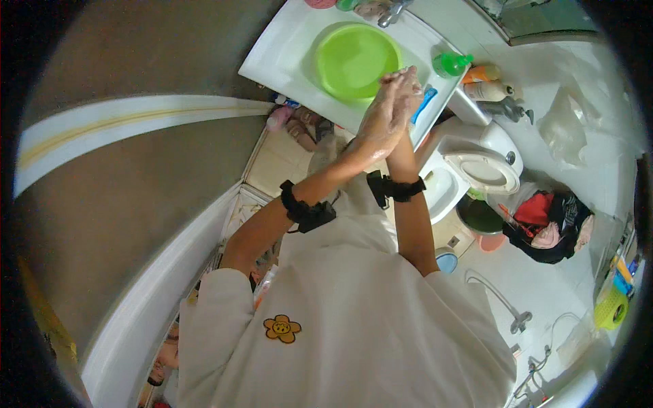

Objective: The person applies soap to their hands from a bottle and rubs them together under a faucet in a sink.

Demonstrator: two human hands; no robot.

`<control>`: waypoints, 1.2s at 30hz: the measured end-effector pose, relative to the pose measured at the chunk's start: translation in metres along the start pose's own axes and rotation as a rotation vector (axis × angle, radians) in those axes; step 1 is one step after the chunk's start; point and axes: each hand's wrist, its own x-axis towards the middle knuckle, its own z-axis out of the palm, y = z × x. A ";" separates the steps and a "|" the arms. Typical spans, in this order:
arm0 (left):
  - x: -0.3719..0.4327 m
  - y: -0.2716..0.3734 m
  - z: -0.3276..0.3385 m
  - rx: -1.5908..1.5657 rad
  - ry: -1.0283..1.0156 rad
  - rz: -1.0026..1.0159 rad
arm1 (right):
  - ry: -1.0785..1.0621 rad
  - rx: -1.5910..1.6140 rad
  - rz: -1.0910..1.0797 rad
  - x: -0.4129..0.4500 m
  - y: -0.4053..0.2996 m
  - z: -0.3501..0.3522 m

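Observation:
My left hand [378, 122] and my right hand [411, 94] are pressed together over the front right of the white washbasin [278, 58]. Both look wet, with whitish lather on the skin. The fingers overlap, so how they close is partly hidden, and no other object shows between them. Beyond the hands, a light green plastic basin [357, 58] sits in the sink bowl. Close to my right hand, a blue-handled item [424, 104], perhaps a toothbrush or razor, lies on the sink's ledge. A green pump bottle [450, 65] stands at the sink's right corner.
A metal faucet [392, 14] is at the sink's back. To the right are an orange bottle [482, 74], a toilet [444, 191] with its lid [484, 171], and a dark bucket [479, 214] beside a heap of clothes [548, 224]. A brown door [127, 194] stands at left.

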 end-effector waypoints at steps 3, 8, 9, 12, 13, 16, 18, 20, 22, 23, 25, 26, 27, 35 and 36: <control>0.010 -0.002 -0.004 -0.093 0.035 -0.210 | 0.062 -0.081 0.008 -0.006 0.016 0.019; 0.033 -0.044 0.001 -0.424 -0.004 -0.292 | 0.111 -0.260 -0.032 -0.008 0.029 0.046; 0.039 -0.042 0.002 -0.570 -0.032 -0.426 | 0.123 -0.314 -0.062 -0.001 0.028 0.047; 0.046 -0.043 0.004 -0.310 0.021 -0.087 | 0.137 -0.460 -0.146 0.003 0.030 0.052; 0.050 -0.050 0.005 -0.014 0.202 0.200 | 0.138 -0.516 -0.176 0.007 0.034 0.056; 0.052 -0.045 -0.011 -0.706 -0.085 -0.383 | 0.138 -0.719 -0.308 0.018 0.029 0.058; 0.053 -0.030 -0.027 -0.885 -0.132 -0.613 | 0.116 -0.816 -0.371 0.025 0.029 0.057; 0.057 -0.015 -0.038 -0.954 -0.155 -0.842 | 0.058 -0.721 -0.331 0.034 0.026 0.057; 0.059 -0.010 -0.049 -0.988 -0.145 -1.007 | 0.197 -0.435 -0.177 0.039 0.036 0.068; 0.061 -0.027 -0.049 -1.125 -0.170 -0.938 | 0.109 -0.339 -0.075 0.035 0.036 0.072; 0.072 -0.049 -0.052 -1.538 -0.258 -0.714 | 0.025 -0.246 0.032 0.030 0.040 0.079; 0.079 -0.054 -0.046 -1.530 -0.097 -0.770 | -0.011 -0.237 0.086 0.031 0.045 0.073; 0.088 -0.052 -0.043 -1.508 0.059 -0.816 | -0.047 -0.230 0.137 0.031 0.047 0.071; 0.113 -0.104 -0.044 -1.243 0.151 -0.867 | 0.149 -1.191 -0.083 0.004 0.039 0.044; 0.116 -0.115 -0.043 -1.273 0.204 -0.907 | 0.163 -1.189 -0.082 0.000 0.035 0.039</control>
